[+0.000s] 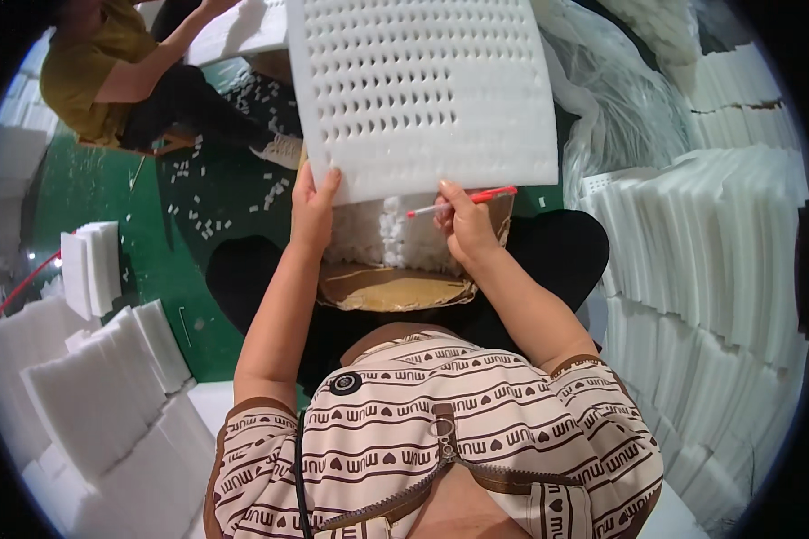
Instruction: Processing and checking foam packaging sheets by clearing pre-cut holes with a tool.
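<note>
A white foam sheet (503, 135) with rows of small holes is held up in front of me over a cardboard box. My left hand (314, 208) grips its near left corner, thumb on top. At the near edge, my right hand (463, 220) pinches the sheet while also holding a red pen (493, 194) between its fingers. The pen points left. Holes fill the far rows across; in the nearer rows they stop about halfway, and the right part there looks unpunched. Below, the open cardboard box (395, 289) between my legs contains many small white foam pieces (393, 235).
Tall stacks of white foam sheets (692, 242) stand on the right, and more foam stacks (99, 395) on the left. Clear plastic film (616, 99) lies at the far right. A seated co-worker (117, 72) is at the far left. Foam bits litter the green floor (144, 193).
</note>
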